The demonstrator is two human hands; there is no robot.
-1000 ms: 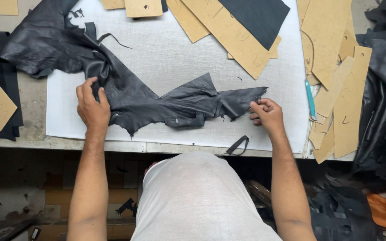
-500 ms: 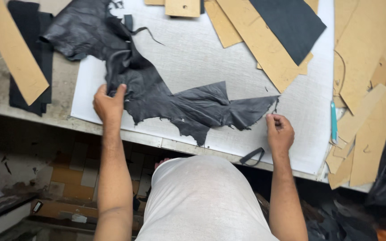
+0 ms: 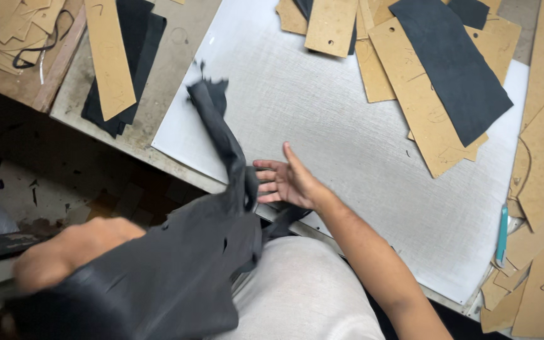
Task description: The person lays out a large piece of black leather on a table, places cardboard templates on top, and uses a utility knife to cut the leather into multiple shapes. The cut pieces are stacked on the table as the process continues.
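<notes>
The black leather hide (image 3: pixel 177 264) is being hauled off the white cutting mat (image 3: pixel 347 126) toward seven o'clock. The blurred left hand (image 3: pixel 70 249) clutches it; the right hand (image 3: pixel 288 182), fingers spread wide, touches its trailing strip.

No packages, labels, signs or screens show anywhere in view.
</notes>
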